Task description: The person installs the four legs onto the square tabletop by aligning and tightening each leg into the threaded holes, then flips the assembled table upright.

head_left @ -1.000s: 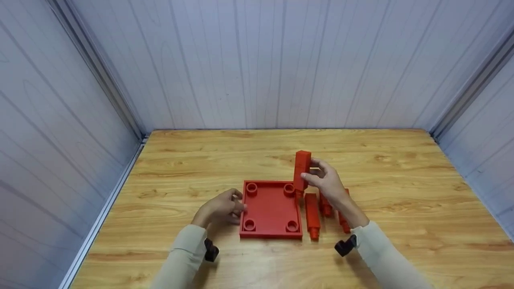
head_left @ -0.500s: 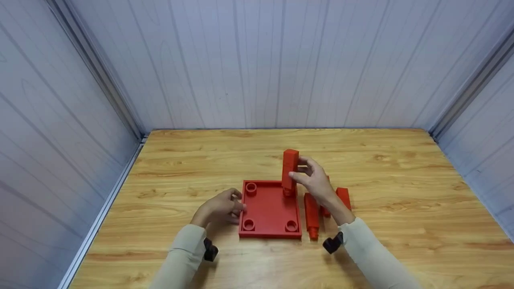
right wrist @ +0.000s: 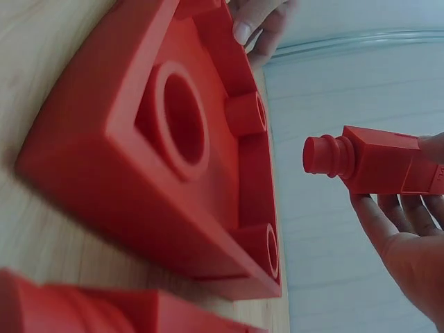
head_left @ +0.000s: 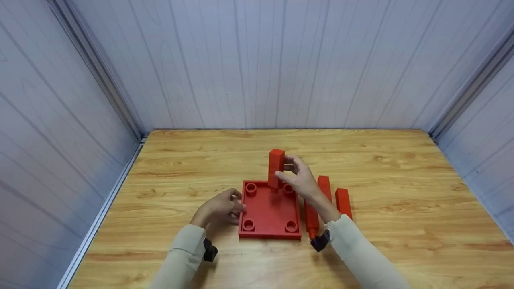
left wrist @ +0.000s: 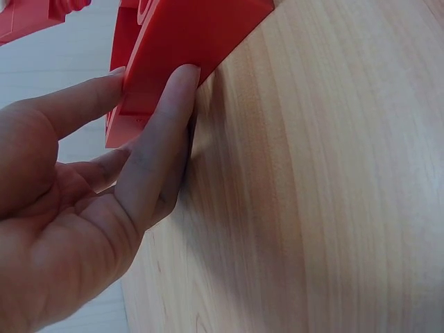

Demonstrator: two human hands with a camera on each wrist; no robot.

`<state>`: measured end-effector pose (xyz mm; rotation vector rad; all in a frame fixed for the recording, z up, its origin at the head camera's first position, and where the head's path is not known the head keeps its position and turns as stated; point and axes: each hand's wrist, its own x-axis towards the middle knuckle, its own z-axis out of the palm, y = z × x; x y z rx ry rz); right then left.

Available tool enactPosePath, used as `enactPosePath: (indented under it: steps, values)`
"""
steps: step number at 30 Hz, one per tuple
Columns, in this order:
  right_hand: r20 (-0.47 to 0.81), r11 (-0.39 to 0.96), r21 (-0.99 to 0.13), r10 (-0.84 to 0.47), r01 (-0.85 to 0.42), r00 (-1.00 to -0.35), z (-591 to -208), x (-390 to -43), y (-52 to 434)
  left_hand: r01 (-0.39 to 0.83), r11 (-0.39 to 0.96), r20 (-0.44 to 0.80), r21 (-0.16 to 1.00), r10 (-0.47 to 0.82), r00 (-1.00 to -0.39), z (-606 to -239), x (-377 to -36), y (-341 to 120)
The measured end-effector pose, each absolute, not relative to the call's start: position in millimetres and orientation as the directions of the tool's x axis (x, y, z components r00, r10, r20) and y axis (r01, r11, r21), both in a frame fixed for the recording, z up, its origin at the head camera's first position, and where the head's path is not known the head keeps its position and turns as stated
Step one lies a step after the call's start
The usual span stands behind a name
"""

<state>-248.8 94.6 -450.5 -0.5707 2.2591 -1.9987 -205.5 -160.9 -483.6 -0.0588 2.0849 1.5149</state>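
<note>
A square red plastic tabletop [head_left: 270, 212] lies underside up on the wooden table, with a raised rim and a round socket in each corner. My left hand [head_left: 219, 205] holds its left edge, thumb at the rim and fingers against the outer wall [left wrist: 187, 41]. Between thumb and fingers of my right hand [head_left: 300, 179] is a red table leg [head_left: 275, 166], held upright with its peg down. In the right wrist view the leg's ridged round peg [right wrist: 329, 155] shows apart from the sockets. From the head, the leg overlaps the tabletop's far edge, left of the far right socket.
To the right of the tabletop lie more red legs: one close beside it [head_left: 312, 216], one behind my right wrist [head_left: 324, 187], one farther right [head_left: 343, 200]. Pale panel walls [head_left: 257, 64] stand behind and at both sides of the table.
My right hand has carried the red leg leftward, from beyond the tabletop's right edge, past the far right socket. The left hand and the tabletop stay almost still.
</note>
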Motion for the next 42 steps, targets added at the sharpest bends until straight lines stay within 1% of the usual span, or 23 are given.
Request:
enactPosePath:
  steps: [7, 10, 14, 20, 28, 35, 40, 42]
  values:
    - [0.186, 0.071, -0.972, -0.343, -0.223, -0.921, -451, -249, 82, -0.333, 0.376, -0.449, 0.865, 0.279, -0.849, -485, -206, -162]
    - [0.179, 0.054, -0.976, -0.355, -0.211, -0.918, -443, -243, 75, -0.331, 0.373, -0.448, 0.867, 0.288, -0.847, -485, -206, -161]
    - [0.185, 0.066, -0.973, -0.357, -0.222, -0.916, -433, -234, 67, -0.334, 0.370, -0.450, 0.867, 0.291, -0.845, -485, -207, -161]
    - [0.200, 0.067, -0.968, -0.377, -0.242, -0.904, -436, -235, 56, -0.348, 0.378, -0.462, 0.858, 0.272, -0.844, -486, -207, -162]
    - [0.182, 0.050, -0.975, -0.381, -0.217, -0.907, -436, -235, 45, -0.356, 0.383, -0.469, 0.853, 0.262, -0.843, -484, -206, -162]
    - [0.200, 0.024, -0.974, -0.373, -0.225, -0.906, -447, -241, 36, -0.378, 0.350, -0.476, 0.857, 0.261, -0.840, -484, -205, -160]
    - [0.192, 0.026, -0.976, -0.378, -0.218, -0.906, -439, -237, 33, -0.358, 0.351, -0.461, 0.865, 0.278, -0.843, -485, -206, -159]
    - [0.192, 0.033, -0.975, -0.387, -0.222, -0.902, -444, -240, 32, -0.346, 0.353, -0.453, 0.869, 0.287, -0.844, -485, -207, -160]
